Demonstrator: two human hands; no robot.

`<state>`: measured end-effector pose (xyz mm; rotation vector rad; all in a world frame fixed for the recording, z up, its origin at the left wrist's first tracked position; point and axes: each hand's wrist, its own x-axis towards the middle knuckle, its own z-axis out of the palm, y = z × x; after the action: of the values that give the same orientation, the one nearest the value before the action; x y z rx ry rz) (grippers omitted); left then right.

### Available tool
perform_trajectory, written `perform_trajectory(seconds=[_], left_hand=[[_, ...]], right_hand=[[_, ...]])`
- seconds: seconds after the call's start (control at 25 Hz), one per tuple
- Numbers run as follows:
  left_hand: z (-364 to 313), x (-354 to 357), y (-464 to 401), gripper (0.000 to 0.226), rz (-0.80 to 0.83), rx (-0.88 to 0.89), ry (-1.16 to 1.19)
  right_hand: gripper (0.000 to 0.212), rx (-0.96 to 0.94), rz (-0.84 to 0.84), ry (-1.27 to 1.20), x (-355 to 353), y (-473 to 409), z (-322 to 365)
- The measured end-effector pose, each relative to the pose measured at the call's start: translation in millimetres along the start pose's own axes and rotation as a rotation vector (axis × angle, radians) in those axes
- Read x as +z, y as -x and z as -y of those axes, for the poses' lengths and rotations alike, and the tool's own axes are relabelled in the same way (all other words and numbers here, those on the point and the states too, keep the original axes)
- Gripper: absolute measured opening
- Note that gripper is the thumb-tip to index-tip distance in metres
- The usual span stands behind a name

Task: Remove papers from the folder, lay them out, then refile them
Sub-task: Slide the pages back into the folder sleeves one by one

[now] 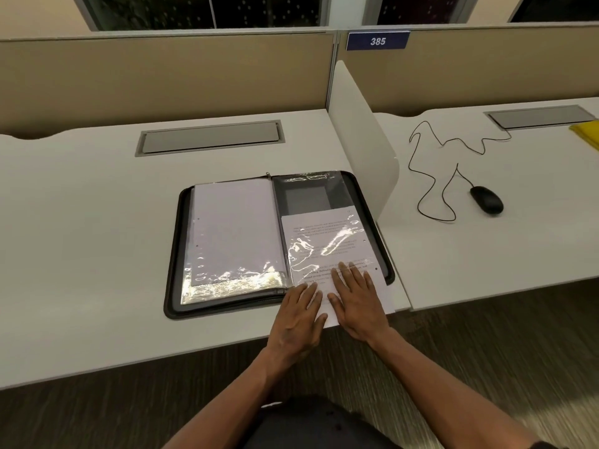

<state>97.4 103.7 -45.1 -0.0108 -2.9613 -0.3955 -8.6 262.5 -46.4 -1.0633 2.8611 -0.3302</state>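
Partly sleeved, the printed paper (327,234) overhangs the open black folder (176,254).

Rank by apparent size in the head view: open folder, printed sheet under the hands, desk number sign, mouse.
1. Folder, largest by far.
2. Printed sheet, covering most of the folder's right half.
3. Number sign.
4. Mouse, though the sign sits farther back, so the order of these two is unsure.

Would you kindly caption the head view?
Both hands press a printed sheet half-tucked into an open folder's sleeve.
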Motion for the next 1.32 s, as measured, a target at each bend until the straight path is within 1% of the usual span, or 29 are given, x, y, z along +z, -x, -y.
perform_trajectory(seconds=[0.04, 0.16, 0.2, 0.32, 0.44, 0.56, 0.64, 0.8, 0.92, 1.04, 1.12, 1.2, 1.28, 1.32], left_hand=[[1, -1, 0, 0.053, 0.018, 0.003, -0.026], [4, -6, -7, 0.061, 0.078, 0.004, -0.077], [5, -7, -9, 0.065, 0.091, -0.001, -0.088], [8, -7, -12, 0.068, 0.122, 0.01, -0.111], [11, -6, -12, 0.059, 0.119, 0.067, -0.121], [20, 0, -12, 0.048, 0.038, 0.103, -0.146], [27, 3, -16, 0.046, -0.025, 0.128, -0.162], [29, -1, -27, 0.04, -0.1, 0.162, -0.129], [32, -4, -28, 0.032, -0.122, 0.177, -0.074], [41, -2, -25, 0.033, -0.08, 0.196, -0.046], [46, 0, -24, 0.036, -0.061, 0.211, -0.029], [49, 0, -21, 0.041, -0.06, 0.227, 0.034], [54, -1, -18, 0.044, -0.079, 0.245, 0.097], [57, -2, -16, 0.046, -0.09, 0.252, 0.112]], right_hand=[[0.069, 0.012, -0.026, -0.022, 0, 0, 2], [0.054, 0.041, -0.162, -0.067, 2, 7, 3], [0.052, 0.04, -0.178, -0.059, 4, 10, 4], [0.061, 0.034, -0.102, -0.016, 8, 10, 6], [0.066, 0.051, -0.018, 0.012, 4, 0, 8], [0.062, 0.087, -0.05, -0.052, 2, 2, 16], [0.062, 0.092, -0.058, -0.066, 4, 8, 19], [0.072, 0.105, 0.019, -0.026, -1, -1, 23], [0.064, 0.127, 0.033, 0.005, -8, -13, 28], [0.066, 0.117, 0.066, 0.021, -6, -15, 29], [0.072, 0.121, 0.134, 0.015, -9, -24, 28], [0.077, 0.131, 0.182, 0.0, -15, -38, 27], [0.076, 0.138, 0.144, -0.031, -17, -44, 29], [0.073, 0.14, 0.079, -0.055, -15, -42, 29]])
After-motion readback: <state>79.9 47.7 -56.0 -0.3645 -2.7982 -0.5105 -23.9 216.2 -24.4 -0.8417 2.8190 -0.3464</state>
